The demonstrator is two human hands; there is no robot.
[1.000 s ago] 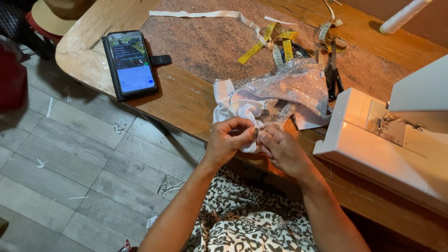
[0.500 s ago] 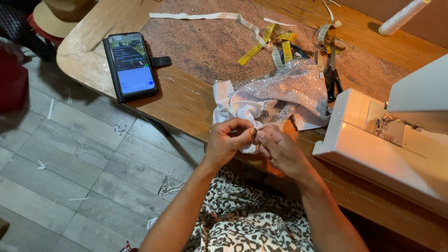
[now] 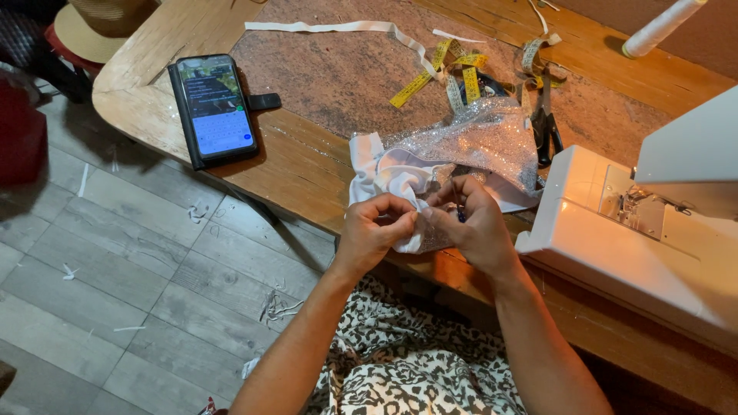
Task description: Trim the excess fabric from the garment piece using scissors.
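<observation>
My left hand (image 3: pixel 377 230) and my right hand (image 3: pixel 473 223) meet at the near edge of the wooden table (image 3: pixel 307 161), both pinching the edge of a white and silver glittery fabric piece (image 3: pixel 477 142). The fabric bunches up between the fingers and spreads back over the table. A small dark item shows between my right fingers; I cannot tell what it is.
A white sewing machine (image 3: pixel 646 230) stands at the right. A lit phone (image 3: pixel 214 107) lies at the left of the table. A yellow tape measure (image 3: pixel 442 73), scissors (image 3: pixel 544 127), a white strip (image 3: pixel 338 27) and a thread cone (image 3: pixel 661 27) lie behind. Fabric scraps litter the grey floor (image 3: pixel 115 269).
Both hands stay pinched on the fabric edge with only slight finger movement. Nothing else has shifted.
</observation>
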